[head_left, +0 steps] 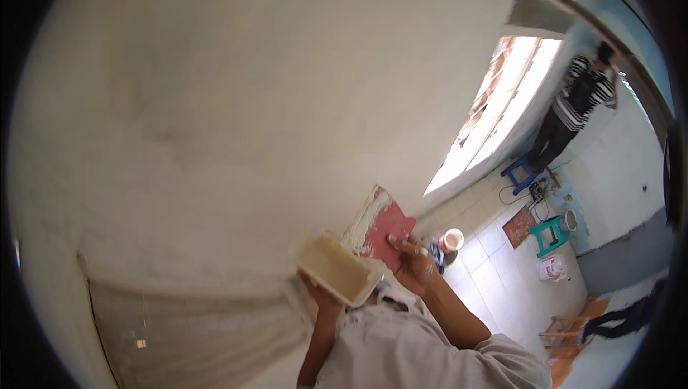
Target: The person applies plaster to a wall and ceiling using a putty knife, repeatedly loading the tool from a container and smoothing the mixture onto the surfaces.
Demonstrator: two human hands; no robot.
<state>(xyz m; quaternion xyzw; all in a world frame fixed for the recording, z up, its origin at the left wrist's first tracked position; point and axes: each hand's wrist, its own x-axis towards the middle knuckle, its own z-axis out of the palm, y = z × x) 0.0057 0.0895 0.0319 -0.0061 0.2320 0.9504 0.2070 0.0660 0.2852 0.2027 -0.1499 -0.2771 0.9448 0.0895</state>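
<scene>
The red plastering trowel (383,226) is sitting tilted against the pale plastered wall (236,102), its left edge caked with putty and touching the rim of the cream putty tray (338,269) just below it. The right hand (414,260) is gripping the trowel from beneath, fingers (407,242) laid flat and pressed together across the blade. The left hand (320,296) is propping the tray from underneath; its fingers are hidden, so I cannot tell how they are lying. The wall is filling everything to the left and above, leaving open room only to the right, where the tiled floor (502,260) is dropping away far below. Down there, one orange-rimmed bucket (452,239), one blue stool (519,172), one green stool (550,233), one wooden stool (562,328) and one white sack (552,269) are standing well apart. One person in a striped shirt (577,102) is standing by the bright window opening (502,109).
</scene>
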